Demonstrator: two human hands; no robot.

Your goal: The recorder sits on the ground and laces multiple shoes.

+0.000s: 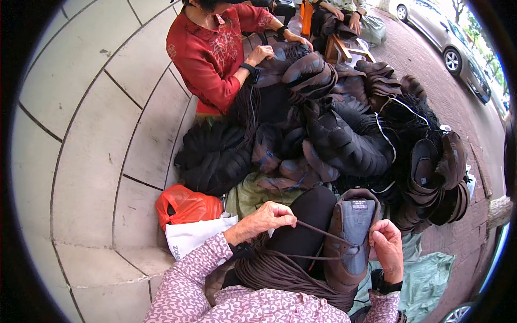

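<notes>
A brown shoe upper (334,242) with a grey-blue tongue and a printed label rests across my lap. Its brown shoelace (318,230) runs partly threaded over the tongue. My left hand (266,219) pinches that lace and draws it taut to the left of the upper. At the upper's right edge, my right hand (388,245) is closed, thumb against fingers; what lies between the fingertips is hidden. A thick bundle of brown laces (280,277) lies over my lap, under and left of the upper.
Stacked black and brown shoe uppers (350,140) pile up ahead. A person in a red shirt (207,64) handles some across from me; another person's hands (344,16) work farther back. An orange plastic bag (188,203) and white bag (188,237) sit left. A car (447,40) stands far right.
</notes>
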